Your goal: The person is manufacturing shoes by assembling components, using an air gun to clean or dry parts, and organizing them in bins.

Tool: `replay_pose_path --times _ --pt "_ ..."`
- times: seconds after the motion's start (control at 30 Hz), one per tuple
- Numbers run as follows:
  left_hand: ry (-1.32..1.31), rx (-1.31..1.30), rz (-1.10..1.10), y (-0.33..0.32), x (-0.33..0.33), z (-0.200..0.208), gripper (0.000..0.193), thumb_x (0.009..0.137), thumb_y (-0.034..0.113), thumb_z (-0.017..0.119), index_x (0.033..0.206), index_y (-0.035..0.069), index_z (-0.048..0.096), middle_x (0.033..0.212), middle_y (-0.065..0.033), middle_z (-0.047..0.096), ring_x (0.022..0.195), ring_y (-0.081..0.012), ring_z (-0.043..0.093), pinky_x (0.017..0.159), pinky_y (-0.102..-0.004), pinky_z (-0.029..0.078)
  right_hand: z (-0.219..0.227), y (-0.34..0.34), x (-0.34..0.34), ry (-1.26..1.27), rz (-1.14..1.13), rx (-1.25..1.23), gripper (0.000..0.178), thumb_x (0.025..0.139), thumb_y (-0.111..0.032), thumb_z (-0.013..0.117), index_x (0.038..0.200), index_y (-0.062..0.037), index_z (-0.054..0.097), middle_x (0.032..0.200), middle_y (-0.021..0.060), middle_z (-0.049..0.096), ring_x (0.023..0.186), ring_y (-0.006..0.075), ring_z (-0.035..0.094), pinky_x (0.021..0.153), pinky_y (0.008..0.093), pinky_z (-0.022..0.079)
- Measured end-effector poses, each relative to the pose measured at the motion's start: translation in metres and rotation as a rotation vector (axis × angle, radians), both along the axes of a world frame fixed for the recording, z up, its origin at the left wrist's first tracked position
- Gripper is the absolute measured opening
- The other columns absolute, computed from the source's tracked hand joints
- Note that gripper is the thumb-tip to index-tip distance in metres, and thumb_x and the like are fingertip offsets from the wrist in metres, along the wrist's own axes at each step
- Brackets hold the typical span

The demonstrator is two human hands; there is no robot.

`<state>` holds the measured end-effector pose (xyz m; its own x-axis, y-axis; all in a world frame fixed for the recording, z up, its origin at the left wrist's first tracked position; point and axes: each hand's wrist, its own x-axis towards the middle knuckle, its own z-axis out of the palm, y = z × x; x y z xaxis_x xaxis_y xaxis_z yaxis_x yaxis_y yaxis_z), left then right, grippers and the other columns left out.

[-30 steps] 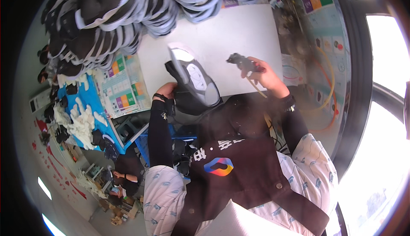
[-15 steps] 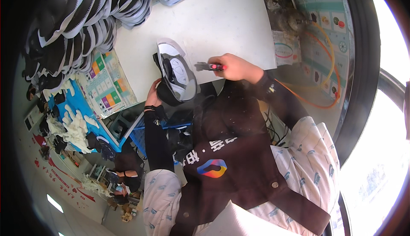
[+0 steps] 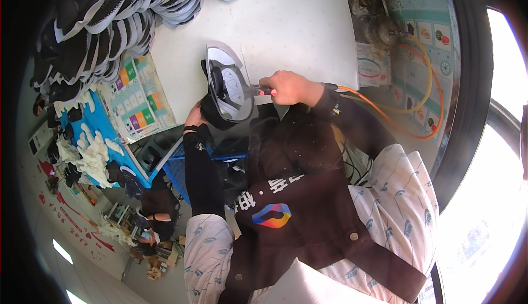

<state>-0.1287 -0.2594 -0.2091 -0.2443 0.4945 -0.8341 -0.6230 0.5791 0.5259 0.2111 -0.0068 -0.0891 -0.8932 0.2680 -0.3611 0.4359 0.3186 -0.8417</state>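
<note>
A black-and-grey curved padded piece [image 3: 237,75], shaped like a shoe upper, is tilted over the near edge of the white tabletop. My left hand [image 3: 196,116] grips it from its lower left side, with most fingers hidden behind it. My right hand [image 3: 291,88] is closed around a slim hand-held air tool [image 3: 266,91] with a pink-red part. An orange hose [image 3: 357,93] leads away from this tool behind my hand. The tool's dark tip meets or overlaps the right edge of the piece; contact is hard to tell.
Rows of black-and-grey pieces [image 3: 102,45] are stacked at the far left of the white table [image 3: 297,23]. Pale gloves [image 3: 91,152] lie on a blue surface at left. A blue crate [image 3: 177,174] stands below the table. Another person [image 3: 157,218] works farther back.
My right hand has shifted slightly left, bringing the tool's tip from beside the piece to its right edge. The piece remains in my left hand.
</note>
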Motion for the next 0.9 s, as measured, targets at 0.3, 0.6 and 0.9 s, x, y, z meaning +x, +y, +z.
replay_pose_path --times 0.3,0.6,0.9 --pt "-0.089 -0.065 -0.017 -0.022 -0.018 -0.020 0.044 0.102 0.017 0.057 0.142 0.001 0.052 0.135 -0.0113 0.063 0.119 -0.0257 0.062 0.103 -0.0415 0.050 0.015 0.006 -0.012 0.006 0.073 -0.029 0.031 0.077 -0.012 0.053 0.103 -0.0054 0.068 0.082 0.0253 0.067 0.083 0.0465 0.065 0.075 0.0537 0.052" --pt "-0.109 -0.085 0.057 -0.008 -0.002 0.002 0.038 0.101 0.018 0.060 0.132 -0.004 0.059 0.129 -0.0122 0.067 0.119 -0.0231 0.063 0.108 -0.0381 0.047 0.013 0.000 -0.013 0.003 0.032 -0.038 0.031 0.076 -0.012 0.052 0.102 -0.0050 0.069 0.081 0.0245 0.068 0.082 0.0465 0.065 0.075 0.0537 0.052" --pt "-0.036 0.001 -0.020 -0.003 0.008 0.014 0.041 0.102 0.019 0.059 0.138 -0.001 0.056 0.134 -0.0100 0.064 0.120 -0.0224 0.062 0.106 -0.0385 0.048 0.011 0.010 -0.013 0.015 0.019 -0.067 0.027 0.076 -0.013 0.052 0.096 -0.0052 0.069 0.082 0.0260 0.068 0.084 0.0475 0.065 0.077 0.0535 0.052"
